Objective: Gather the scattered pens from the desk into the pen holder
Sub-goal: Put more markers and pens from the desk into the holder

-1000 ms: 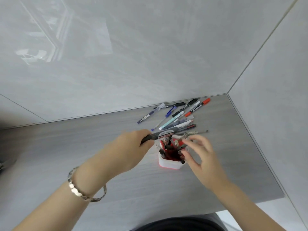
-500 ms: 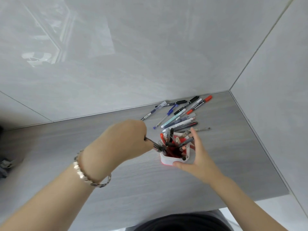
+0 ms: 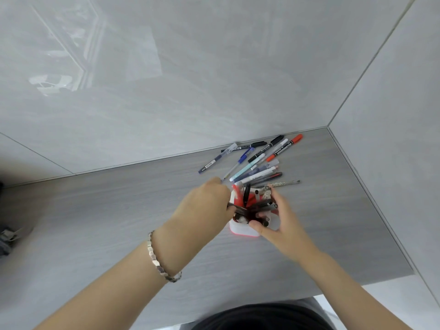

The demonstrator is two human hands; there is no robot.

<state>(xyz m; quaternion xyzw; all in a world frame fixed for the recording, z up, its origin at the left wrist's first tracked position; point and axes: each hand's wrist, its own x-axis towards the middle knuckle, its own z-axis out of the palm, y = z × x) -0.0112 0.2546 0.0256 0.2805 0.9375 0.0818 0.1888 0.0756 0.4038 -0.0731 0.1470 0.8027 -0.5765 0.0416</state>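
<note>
Both hands — left pinching dark pen | right clasping pen holder | loose pens behind

Even, soft daylight fills the view, bright without harsh contrast, and the glossy wall carries a pale window reflection at about ten o'clock as milky glare. Shadows on the desk are faint and diffuse, with a weak one under the left hand and a darker patch at the nine o'clock edge. Wide-angle distortion bends the wall seams toward the borders, and the hands show slight motion blur.
</note>
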